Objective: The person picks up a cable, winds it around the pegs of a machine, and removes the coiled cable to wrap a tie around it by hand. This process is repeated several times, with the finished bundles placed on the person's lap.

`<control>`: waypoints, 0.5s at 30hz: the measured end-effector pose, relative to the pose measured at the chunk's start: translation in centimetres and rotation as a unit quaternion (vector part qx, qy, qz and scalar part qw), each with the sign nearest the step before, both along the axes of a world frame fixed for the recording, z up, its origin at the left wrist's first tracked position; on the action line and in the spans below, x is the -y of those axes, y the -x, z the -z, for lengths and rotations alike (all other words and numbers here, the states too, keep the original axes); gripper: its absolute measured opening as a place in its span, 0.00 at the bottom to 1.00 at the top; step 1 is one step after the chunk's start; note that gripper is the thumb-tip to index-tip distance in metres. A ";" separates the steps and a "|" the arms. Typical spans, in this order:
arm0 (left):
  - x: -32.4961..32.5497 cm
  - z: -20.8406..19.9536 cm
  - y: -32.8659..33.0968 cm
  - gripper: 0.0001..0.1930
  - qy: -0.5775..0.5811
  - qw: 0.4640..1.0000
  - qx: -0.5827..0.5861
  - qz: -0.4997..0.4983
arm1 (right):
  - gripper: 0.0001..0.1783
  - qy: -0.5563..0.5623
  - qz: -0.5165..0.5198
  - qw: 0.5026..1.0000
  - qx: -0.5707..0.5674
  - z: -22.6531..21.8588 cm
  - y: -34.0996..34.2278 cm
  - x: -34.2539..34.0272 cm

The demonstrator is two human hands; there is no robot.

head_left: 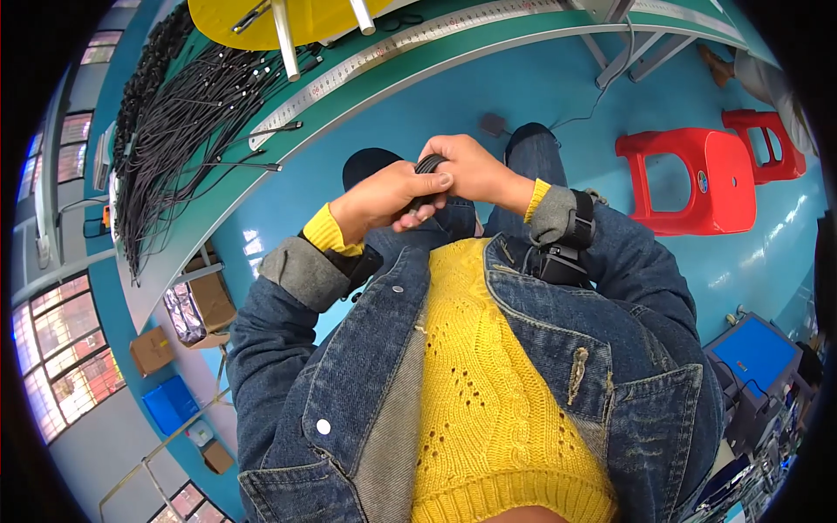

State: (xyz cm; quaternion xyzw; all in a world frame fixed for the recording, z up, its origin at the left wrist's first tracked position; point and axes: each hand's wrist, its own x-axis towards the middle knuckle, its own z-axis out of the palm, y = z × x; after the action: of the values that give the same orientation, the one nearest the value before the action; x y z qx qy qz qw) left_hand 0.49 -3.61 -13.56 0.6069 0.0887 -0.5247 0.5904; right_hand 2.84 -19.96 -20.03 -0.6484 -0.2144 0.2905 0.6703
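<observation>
A coiled black cable is held between my two hands, over my lap and just off the table's front edge. My left hand wraps the coil from the left, its thumb lying across the strands. From the right, my right hand grips the upper part of the same coil, fingers bent around it. The hands touch each other, and most of the coil is hidden inside them. A large heap of black cables with small plugs lies on the green table to the far left.
Along the table's edge runs a long metal ruler. A yellow round plate with white legs stands beyond it. Red plastic stools are on the floor at right. Cardboard boxes and a blue bin sit at lower left.
</observation>
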 end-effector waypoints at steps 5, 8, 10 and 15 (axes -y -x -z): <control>0.5 1.9 1.0 0.17 0.065 0.997 -0.046 0.011 | 0.09 0.279 -0.114 0.824 0.480 -3.3 -0.3 0.9; 0.5 2.4 1.4 0.17 0.076 0.997 0.019 0.007 | 0.10 0.273 -0.118 0.885 0.358 -3.2 -0.6 0.7; 0.4 2.6 1.5 0.18 0.081 0.995 0.051 0.002 | 0.09 0.230 -0.083 0.916 0.319 -1.3 -0.3 0.4; -0.2 2.7 0.7 0.15 0.078 0.997 -0.028 0.005 | 0.08 0.185 -0.001 0.932 0.311 0.0 0.2 0.0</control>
State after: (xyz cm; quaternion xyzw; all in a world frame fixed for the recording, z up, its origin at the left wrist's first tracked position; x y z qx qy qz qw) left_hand -0.25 -3.38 -16.25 0.5442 0.0608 -0.5503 0.6303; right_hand 2.66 -19.93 -20.07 -0.8189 -0.3549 0.1092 0.4376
